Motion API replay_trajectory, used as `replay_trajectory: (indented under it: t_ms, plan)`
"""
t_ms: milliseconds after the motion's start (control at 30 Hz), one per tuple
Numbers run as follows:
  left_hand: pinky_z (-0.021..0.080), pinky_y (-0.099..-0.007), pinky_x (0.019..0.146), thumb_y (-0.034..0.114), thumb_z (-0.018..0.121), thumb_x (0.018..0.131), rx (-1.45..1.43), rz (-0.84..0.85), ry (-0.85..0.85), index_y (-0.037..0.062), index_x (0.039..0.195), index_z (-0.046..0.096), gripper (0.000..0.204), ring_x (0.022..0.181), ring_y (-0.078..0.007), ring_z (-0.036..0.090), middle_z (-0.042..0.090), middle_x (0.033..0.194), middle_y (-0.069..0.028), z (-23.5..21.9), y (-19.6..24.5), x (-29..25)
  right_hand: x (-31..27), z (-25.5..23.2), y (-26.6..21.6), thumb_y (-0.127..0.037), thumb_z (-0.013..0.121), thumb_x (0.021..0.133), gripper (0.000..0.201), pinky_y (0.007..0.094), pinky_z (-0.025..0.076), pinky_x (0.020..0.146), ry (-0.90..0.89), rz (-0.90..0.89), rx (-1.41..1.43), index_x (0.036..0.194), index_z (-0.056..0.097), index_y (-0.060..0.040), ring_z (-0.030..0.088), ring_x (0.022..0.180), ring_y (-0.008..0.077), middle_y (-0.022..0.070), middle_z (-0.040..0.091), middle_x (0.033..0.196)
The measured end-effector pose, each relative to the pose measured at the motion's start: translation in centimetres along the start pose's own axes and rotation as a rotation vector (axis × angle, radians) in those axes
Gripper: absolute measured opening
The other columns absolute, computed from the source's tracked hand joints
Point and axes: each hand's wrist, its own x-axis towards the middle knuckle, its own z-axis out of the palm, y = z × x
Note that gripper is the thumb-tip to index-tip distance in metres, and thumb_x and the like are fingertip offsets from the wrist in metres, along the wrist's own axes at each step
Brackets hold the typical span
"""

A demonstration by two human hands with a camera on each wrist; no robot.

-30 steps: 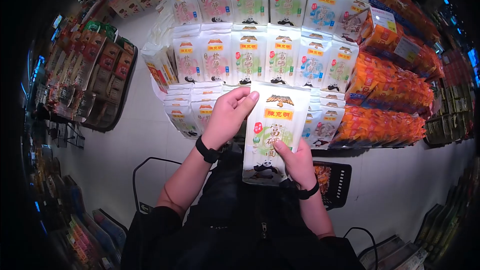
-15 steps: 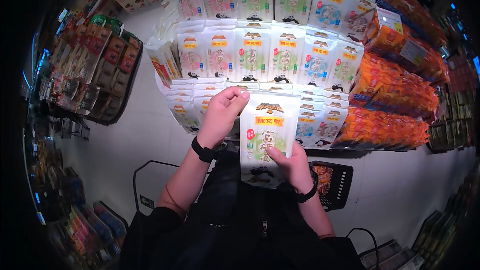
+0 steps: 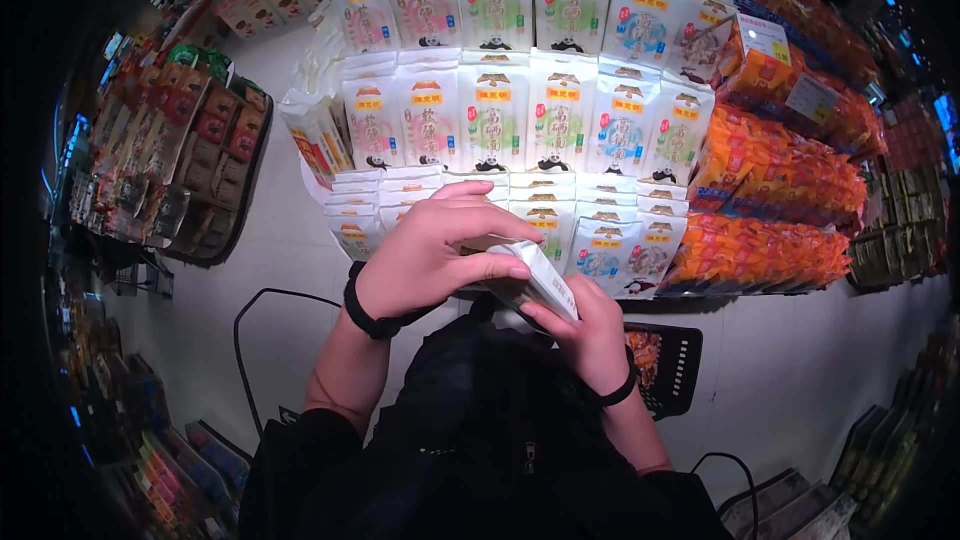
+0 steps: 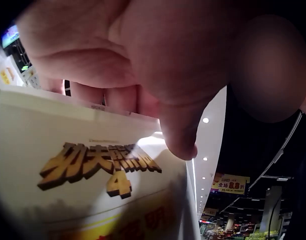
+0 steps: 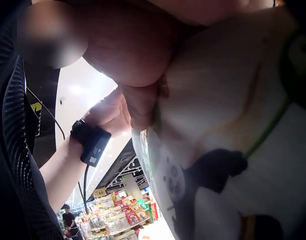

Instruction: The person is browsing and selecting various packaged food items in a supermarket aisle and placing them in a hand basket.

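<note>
A white pack of dried noodles (image 3: 541,278) is tilted nearly edge-on in front of the person's body, between both hands. My left hand (image 3: 425,255) holds its top end, the thumb on the near side and fingers reaching over the far side. In the left wrist view the noodle pack (image 4: 88,127) shows gold lettering and a 4, with the thumb at its edge. Lower down, my right hand (image 3: 590,335) grips the pack by its side. The right wrist view shows a panda print on the pack (image 5: 208,130); the right hand's far fingers are hidden behind it.
Ahead is a tiered display of similar noodle packs (image 3: 493,120), with orange packets (image 3: 765,255) stacked at its right. A dark shopping basket (image 3: 680,370) stands on the floor beyond the right wrist. Another shelf (image 3: 215,180) stands left across the pale floor (image 3: 290,190).
The noodle pack has turned from facing the head camera to nearly edge-on. My left hand has shifted from a pinch at its top corner to a wider hold over the top end.
</note>
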Motion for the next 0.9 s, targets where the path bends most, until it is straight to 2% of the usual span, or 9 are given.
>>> replay_trajectory:
  t_ms: [67, 167, 267, 567, 900]
  plan:
    - [0.050, -0.0424, 0.110, 0.012, 0.087, 0.086, -0.091, 0.015, 0.000, 0.0061, 0.113, 0.083, 0.028, 0.102, -0.0243, 0.076, 0.082, 0.106, -0.0076, 0.5, -1.5, 0.1, 0.1, 0.3, -0.1, -0.029, 0.085, 0.091, 0.033, 0.0414, 0.055, 0.072, 0.010, 0.025, 0.014, 0.104, 0.070, -0.0020, 0.068, 0.083, 0.0354, 0.0147, 0.067, 0.092]
    - [0.058, -0.0370, 0.096, 0.006, 0.085, 0.087, -0.266, -0.096, 0.028, 0.0030, 0.112, 0.083, 0.025, 0.098, -0.0225, 0.077, 0.082, 0.105, -0.0101, 0.9, -1.5, 0.0, 0.1, 0.6, 0.4, -0.029, 0.085, 0.091, 0.033, 0.0418, 0.055, 0.072, 0.029, 0.004, 0.005, 0.104, 0.070, -0.0025, 0.069, 0.083, 0.0352, 0.0143, 0.067, 0.092]
    - [0.059, -0.0324, 0.088, 0.002, 0.082, 0.088, -0.331, -0.046, 0.043, 0.0015, 0.111, 0.083, 0.023, 0.098, -0.0207, 0.076, 0.083, 0.105, -0.0117, 1.6, -3.0, -0.1, 0.1, 0.9, 1.0, -0.028, 0.086, 0.091, 0.033, 0.0419, 0.055, 0.072, 0.018, 0.001, -0.022, 0.104, 0.070, -0.0028, 0.069, 0.083, 0.0352, 0.0141, 0.068, 0.093]
    - [0.059, -0.0332, 0.087, 0.004, 0.077, 0.094, -0.297, -0.160, 0.244, 0.0018, 0.105, 0.084, 0.013, 0.097, -0.0189, 0.076, 0.083, 0.103, -0.0108, 3.2, -3.0, -1.3, 0.9, 1.8, 1.6, -0.025, 0.088, 0.089, 0.032, 0.0423, 0.055, 0.072, 0.011, -0.014, 0.007, 0.103, 0.070, -0.0027, 0.070, 0.085, 0.0368, 0.0149, 0.069, 0.094]
    - [0.058, -0.0330, 0.087, 0.008, 0.077, 0.097, -0.228, -0.122, 0.292, 0.0022, 0.099, 0.081, 0.007, 0.095, -0.0193, 0.077, 0.083, 0.104, -0.0109, 3.0, -4.8, -3.0, 1.1, 3.0, 1.3, -0.026, 0.087, 0.089, 0.032, 0.0441, 0.055, 0.069, -0.028, -0.025, -0.007, 0.100, 0.068, -0.0030, 0.069, 0.082, 0.0392, 0.0157, 0.068, 0.092]
